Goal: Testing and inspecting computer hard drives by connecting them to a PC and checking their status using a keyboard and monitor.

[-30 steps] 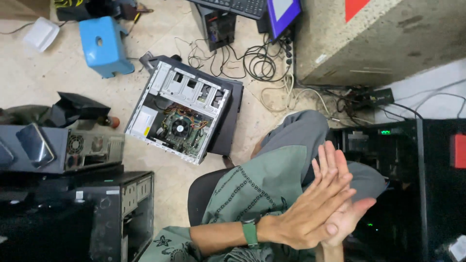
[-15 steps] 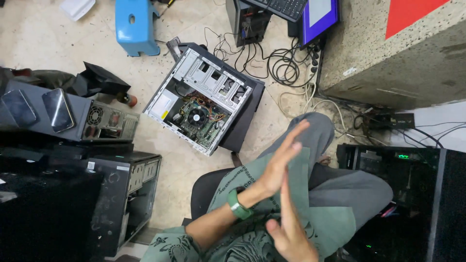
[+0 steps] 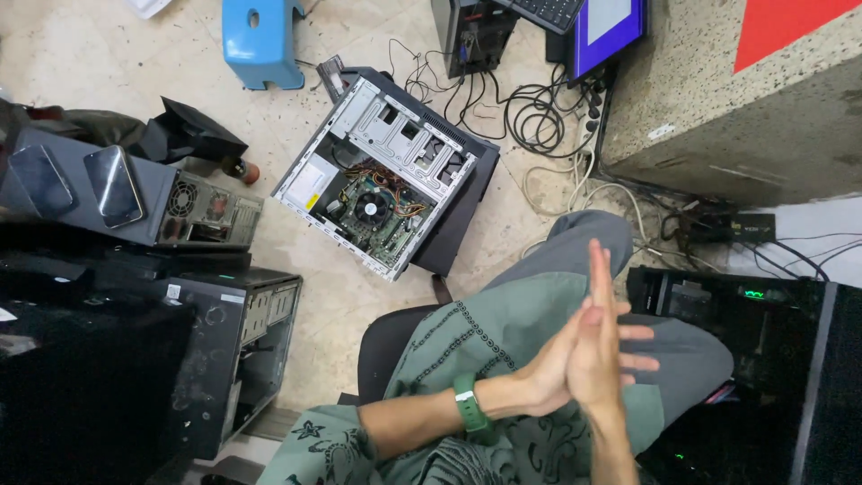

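Note:
My left hand (image 3: pixel 546 370) and my right hand (image 3: pixel 600 341) are pressed together palm to palm above my lap. Neither holds anything. The fingers of both are stretched out, those of my right hand pointing away from me. A green watch (image 3: pixel 467 404) is strapped on my left wrist. I sit on a dark chair (image 3: pixel 388 346) in a green patterned shirt and grey trousers. An open computer case (image 3: pixel 386 180) lies on its side on the floor ahead of my knees, with its fan and circuit board showing.
Two dark computer towers (image 3: pixel 224 332) stand at the left; the grey upper one (image 3: pixel 171 207) carries two phones (image 3: pixel 112 184). A blue stool (image 3: pixel 260 40), tangled cables (image 3: pixel 539 117), a monitor (image 3: pixel 611 27), a stone counter (image 3: pixel 736 117) and a black tower (image 3: pixel 745 305) surround me.
My hands have slid against each other: the right one rose until its fingers stand upright against the left palm. The view has tilted, and the open case sits lower in it.

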